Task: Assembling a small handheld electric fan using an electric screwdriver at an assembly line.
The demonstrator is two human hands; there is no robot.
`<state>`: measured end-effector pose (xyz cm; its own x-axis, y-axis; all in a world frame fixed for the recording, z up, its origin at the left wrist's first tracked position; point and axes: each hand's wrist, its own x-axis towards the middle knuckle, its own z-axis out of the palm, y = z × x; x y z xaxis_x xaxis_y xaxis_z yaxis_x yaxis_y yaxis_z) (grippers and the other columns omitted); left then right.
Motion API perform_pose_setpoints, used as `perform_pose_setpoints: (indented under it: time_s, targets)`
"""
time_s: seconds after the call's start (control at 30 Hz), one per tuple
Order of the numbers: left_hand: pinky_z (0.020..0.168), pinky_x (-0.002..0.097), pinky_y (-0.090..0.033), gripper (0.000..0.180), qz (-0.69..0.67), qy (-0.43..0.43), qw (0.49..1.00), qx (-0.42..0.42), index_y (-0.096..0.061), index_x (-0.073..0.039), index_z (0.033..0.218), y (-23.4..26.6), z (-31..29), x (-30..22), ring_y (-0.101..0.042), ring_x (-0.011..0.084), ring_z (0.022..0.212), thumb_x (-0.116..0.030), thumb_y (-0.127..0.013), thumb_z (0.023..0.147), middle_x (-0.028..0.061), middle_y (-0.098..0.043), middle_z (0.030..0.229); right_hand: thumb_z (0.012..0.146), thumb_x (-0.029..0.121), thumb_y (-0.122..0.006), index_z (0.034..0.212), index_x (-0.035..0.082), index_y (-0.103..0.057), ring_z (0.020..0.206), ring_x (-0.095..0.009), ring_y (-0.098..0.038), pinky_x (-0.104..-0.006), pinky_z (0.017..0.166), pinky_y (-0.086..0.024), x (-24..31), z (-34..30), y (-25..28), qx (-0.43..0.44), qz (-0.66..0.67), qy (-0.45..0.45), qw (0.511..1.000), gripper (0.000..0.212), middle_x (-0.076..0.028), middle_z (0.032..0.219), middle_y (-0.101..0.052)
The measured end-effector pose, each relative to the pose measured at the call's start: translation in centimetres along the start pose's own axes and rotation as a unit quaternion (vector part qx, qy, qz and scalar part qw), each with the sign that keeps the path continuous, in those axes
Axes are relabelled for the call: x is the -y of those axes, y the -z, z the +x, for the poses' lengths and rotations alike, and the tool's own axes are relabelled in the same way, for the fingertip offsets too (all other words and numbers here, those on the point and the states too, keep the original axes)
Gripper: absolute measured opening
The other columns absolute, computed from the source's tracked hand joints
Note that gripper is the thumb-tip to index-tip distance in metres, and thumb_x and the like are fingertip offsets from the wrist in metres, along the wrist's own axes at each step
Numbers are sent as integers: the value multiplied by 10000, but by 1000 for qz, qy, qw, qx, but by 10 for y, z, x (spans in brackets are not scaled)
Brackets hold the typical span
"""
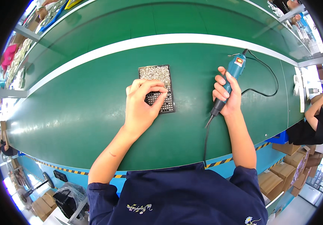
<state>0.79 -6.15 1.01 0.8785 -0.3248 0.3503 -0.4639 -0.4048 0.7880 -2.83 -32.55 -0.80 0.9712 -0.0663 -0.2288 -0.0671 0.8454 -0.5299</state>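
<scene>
My left hand (140, 103) is above the lower part of a black tray (174, 107) on the green bench. Its thumb and index finger are pinched together; anything between the tips is too small to make out. Small metallic pieces (155, 74) are heaped across the tray's far part, and the near part shows a grid of small holes, partly hidden by the hand. To the right, my right hand (227, 92) wraps round a teal electric screwdriver (236, 67), tilted, with its black tapered end toward me. A lit orange-red switch shows near its far end.
A black cord (277, 80) loops right from the screwdriver's far end; another length runs to the bench's front edge. A white rail (176, 37) crosses behind. Cardboard boxes (283, 172) stand at lower right. Another person (315, 120) is at the far right.
</scene>
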Motion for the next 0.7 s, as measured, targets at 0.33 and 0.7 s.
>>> perform_pose_setpoints:
  time_s: [0.33,0.7]
  targets:
    - [899,329,-332,173,92,10,996,-15,-669,-115,906,-13,-9,8,-539,160,973,-92,-736,749,-45,-710,865,930,212,-546,1142,28,-472,444,-34,-352,-197,369,-312,7,3,-2,-22,-7,-26,999,291,3,735,-442]
    - [917,308,-323,244,134,-27,991,-10,-655,-72,960,-8,-9,4,-533,155,970,-30,-734,733,-21,-727,866,929,214,-551,1136,23,-472,446,-34,-360,-199,371,-314,8,3,-4,-32,-6,-34,999,293,3,725,-445]
